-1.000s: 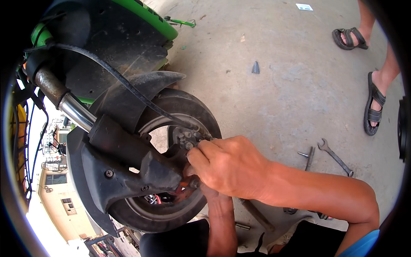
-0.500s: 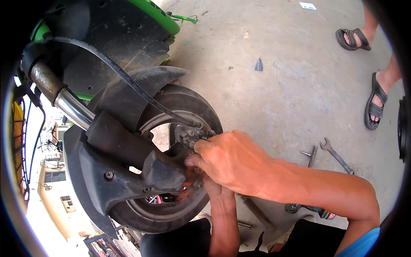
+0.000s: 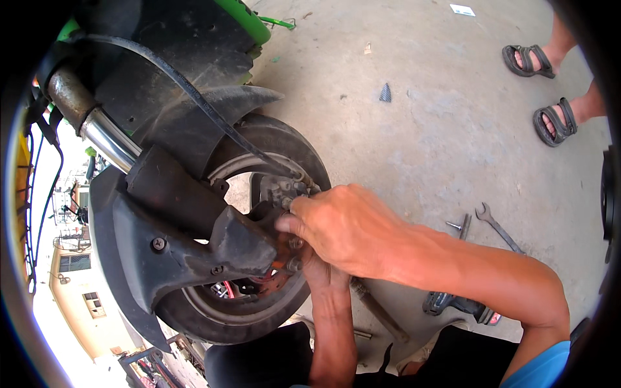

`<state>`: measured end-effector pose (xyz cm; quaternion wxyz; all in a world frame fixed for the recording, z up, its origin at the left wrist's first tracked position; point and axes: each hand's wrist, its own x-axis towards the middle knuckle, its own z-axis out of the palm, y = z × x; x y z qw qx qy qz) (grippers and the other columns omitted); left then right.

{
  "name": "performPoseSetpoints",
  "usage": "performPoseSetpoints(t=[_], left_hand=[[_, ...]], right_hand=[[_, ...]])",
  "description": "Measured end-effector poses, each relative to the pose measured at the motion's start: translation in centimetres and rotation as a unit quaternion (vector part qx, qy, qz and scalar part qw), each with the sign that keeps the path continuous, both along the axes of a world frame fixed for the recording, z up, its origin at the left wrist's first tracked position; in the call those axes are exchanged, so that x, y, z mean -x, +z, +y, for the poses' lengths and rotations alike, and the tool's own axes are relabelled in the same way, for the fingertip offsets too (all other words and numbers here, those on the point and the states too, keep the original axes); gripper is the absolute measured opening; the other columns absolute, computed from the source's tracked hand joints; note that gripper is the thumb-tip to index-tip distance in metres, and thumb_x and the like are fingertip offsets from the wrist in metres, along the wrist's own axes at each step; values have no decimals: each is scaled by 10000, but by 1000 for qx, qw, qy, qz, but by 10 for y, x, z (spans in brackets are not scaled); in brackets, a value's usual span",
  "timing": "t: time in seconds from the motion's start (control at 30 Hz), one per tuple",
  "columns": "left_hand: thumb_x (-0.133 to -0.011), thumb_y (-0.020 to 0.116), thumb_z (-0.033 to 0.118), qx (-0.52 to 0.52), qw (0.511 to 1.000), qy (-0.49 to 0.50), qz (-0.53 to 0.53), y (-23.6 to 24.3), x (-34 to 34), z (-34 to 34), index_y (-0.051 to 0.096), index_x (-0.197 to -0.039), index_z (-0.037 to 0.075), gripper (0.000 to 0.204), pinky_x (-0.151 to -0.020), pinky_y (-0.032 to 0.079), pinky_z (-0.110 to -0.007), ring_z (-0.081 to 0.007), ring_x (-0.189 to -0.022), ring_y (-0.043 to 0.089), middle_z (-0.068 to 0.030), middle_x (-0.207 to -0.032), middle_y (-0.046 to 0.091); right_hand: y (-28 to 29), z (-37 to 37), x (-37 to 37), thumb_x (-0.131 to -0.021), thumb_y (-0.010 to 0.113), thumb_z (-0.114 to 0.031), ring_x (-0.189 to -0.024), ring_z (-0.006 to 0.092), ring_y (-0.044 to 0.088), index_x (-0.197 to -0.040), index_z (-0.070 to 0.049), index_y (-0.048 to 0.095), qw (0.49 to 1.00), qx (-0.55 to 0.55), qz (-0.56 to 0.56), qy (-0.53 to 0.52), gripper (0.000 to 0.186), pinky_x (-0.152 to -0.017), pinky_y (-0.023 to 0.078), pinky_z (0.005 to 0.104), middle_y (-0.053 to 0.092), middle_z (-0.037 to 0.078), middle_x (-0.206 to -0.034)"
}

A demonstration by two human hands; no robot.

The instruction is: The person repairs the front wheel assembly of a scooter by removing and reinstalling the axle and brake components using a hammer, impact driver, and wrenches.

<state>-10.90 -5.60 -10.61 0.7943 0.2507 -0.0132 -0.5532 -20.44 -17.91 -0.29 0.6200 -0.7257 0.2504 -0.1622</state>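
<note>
A scooter's front wheel [image 3: 272, 145] with a black mudguard [image 3: 187, 239] and a chrome fork leg [image 3: 107, 139] fills the left half of the view. A metal brake caliper [image 3: 279, 191] sits at the wheel's hub, with a black hose [image 3: 194, 97] running to it. My right hand [image 3: 349, 226] lies over the caliper, fingertips pressed against its bolts. My left hand [image 3: 317, 268] reaches up from below and is mostly hidden under the right one, at the caliper's lower edge beside the brake disc [image 3: 275, 281].
On the concrete floor to the right lie an open-end wrench [image 3: 497, 226], a smaller tool [image 3: 463, 226], a black-handled tool [image 3: 456, 304] and a metal rod [image 3: 378, 310]. Another person's sandalled feet [image 3: 553, 123] stand at the upper right. A green body panel [image 3: 242, 19] is overhead.
Both hands stay at the caliper. My right hand has shifted slightly, and the view has drifted a little so the wheel sits lower in the picture.
</note>
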Motion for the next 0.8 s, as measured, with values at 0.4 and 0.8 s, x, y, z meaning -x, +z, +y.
performPoseSetpoints(t=[0.4,0.8], left_hand=[[-1065,471,324,-52,975,-50,-209,-4,13,-3,489,-1326,128,327,-1094,406,-353,-155,-1239,508,-30,-1307,539],[-958,637,160,85,971,7,222,0,2,-27,501,-1382,31,464,-1186,339,-419,-230,-1327,510,-95,-1406,572]], right_hand=[[-3,2,12,-913,627,-184,-600,337,658,-820,-4,614,991,113,-39,-59,202,-563,539,421,638,154,-726],[3,-14,11,-1012,534,-279,-775,502,646,-822,74,694,997,1,-57,-59,433,-731,522,511,645,322,-812]])
